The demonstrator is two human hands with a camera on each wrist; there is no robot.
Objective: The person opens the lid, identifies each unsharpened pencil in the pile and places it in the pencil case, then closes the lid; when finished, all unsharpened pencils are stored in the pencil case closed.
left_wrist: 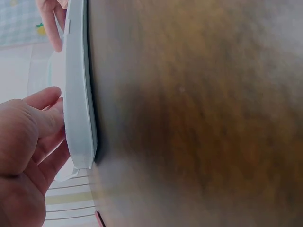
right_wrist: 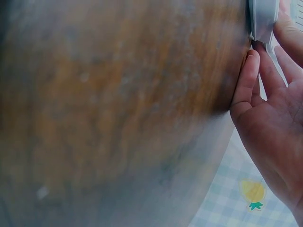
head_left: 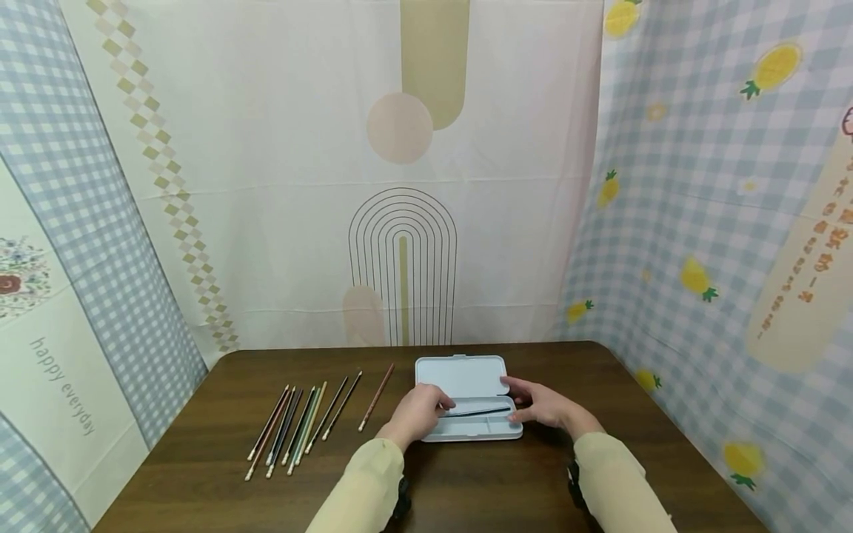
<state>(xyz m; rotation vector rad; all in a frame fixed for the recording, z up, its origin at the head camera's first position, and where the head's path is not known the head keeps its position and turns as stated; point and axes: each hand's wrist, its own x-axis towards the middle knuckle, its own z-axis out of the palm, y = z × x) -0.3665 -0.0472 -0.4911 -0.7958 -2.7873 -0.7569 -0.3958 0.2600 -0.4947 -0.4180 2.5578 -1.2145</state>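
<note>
A pale blue pencil case (head_left: pixel 460 376) lies with its lid folded back, away from the person. One dark pencil (head_left: pixel 489 411) lies lengthwise in its tray. My left hand (head_left: pixel 415 414) reaches over the left end of the case, fingertips bent at the pencil's left end; I cannot tell whether they pinch it. In the left wrist view, the case's side wall (left_wrist: pixel 78 94) hides the tips of the thumb and some fingers. At the opposite end, my right hand (head_left: pixel 552 406) holds the case, thumb at the tray's edge and fingers by the lid's corner.
Several pencils (head_left: pixel 293 429) with white ends lie side by side on the left of the dark wooden table (head_left: pixel 200 451). A reddish-brown pencil (head_left: pixel 376 397) lies apart, nearer the case. Patterned cloths (head_left: pixel 280 148) hang behind the table and along both sides.
</note>
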